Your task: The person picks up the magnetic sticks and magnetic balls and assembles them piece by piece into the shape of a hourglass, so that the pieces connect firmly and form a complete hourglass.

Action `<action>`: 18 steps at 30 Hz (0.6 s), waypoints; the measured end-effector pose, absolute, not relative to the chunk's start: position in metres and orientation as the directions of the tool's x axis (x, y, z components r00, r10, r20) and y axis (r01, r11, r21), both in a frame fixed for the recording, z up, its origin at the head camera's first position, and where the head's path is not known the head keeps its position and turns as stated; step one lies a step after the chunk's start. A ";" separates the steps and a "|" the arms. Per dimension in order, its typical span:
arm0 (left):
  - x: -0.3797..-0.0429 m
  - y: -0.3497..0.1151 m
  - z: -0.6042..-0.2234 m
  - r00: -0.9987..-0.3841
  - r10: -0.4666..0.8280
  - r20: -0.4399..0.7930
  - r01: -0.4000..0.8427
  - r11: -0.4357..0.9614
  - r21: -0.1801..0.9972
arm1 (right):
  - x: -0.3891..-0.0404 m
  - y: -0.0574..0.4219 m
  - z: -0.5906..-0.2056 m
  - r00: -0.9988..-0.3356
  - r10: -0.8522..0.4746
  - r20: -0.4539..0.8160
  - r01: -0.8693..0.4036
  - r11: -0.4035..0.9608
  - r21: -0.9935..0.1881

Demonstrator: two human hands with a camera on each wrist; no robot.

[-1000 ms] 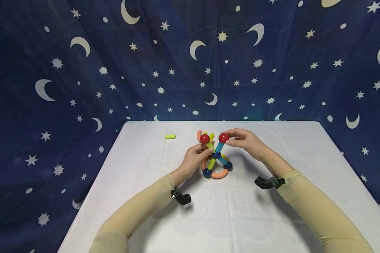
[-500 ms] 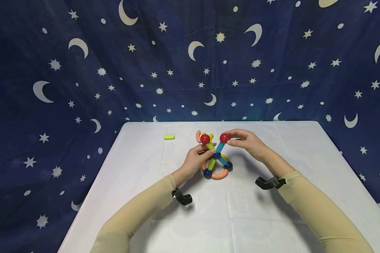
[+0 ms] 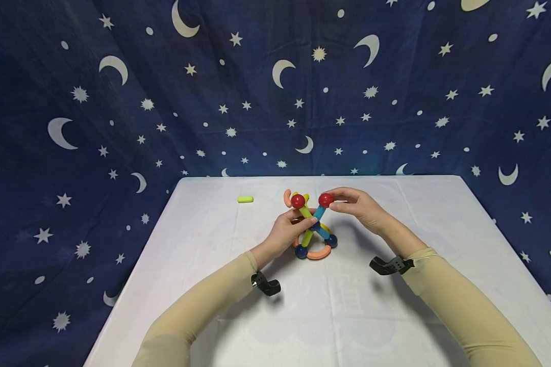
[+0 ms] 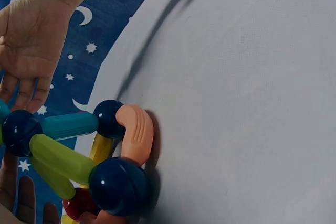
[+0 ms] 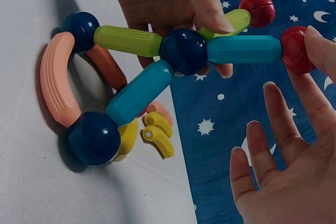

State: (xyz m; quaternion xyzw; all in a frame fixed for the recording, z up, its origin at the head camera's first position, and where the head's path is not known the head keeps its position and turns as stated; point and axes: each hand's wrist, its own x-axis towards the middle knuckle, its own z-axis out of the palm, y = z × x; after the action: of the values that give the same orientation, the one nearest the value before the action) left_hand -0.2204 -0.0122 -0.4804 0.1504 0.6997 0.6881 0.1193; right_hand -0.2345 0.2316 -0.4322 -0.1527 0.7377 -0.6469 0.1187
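Ball [image 5: 295,50], red: pinched by right fingers [image 5: 312,100], others spread | lime rod [image 5: 239,20]: gripped between left fingers [image 5: 205,1]

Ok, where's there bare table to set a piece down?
Bare table: between left sleeve and right sleeve, on the model's near side; between lime stick and left sleeve; and right of the right hand. Crowded: around the model, gripped by left hand and right hand, with loose curves behind.
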 end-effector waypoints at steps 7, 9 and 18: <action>-0.220 -0.009 -0.480 -0.935 0.354 0.010 0.020 0.024 1.000 | -0.234 0.231 -0.432 -0.929 -0.369 0.014 -0.060 0.113 -0.992; -0.220 -0.009 -0.479 -0.937 0.350 0.007 0.016 0.023 1.000 | -0.234 0.231 -0.432 -0.930 -0.367 0.008 -0.055 0.116 -0.992; -0.221 -0.009 -0.480 -0.935 0.354 -0.017 -0.002 0.042 0.999 | -0.236 0.232 -0.434 -0.919 -0.391 0.049 -0.074 0.048 -0.996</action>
State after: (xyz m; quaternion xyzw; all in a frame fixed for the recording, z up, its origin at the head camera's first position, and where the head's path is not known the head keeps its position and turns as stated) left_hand -0.2205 -0.0091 -0.4799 0.1240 0.7099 0.6809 0.1307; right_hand -0.2364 0.2324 -0.4337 -0.1626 0.7142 -0.6704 0.1181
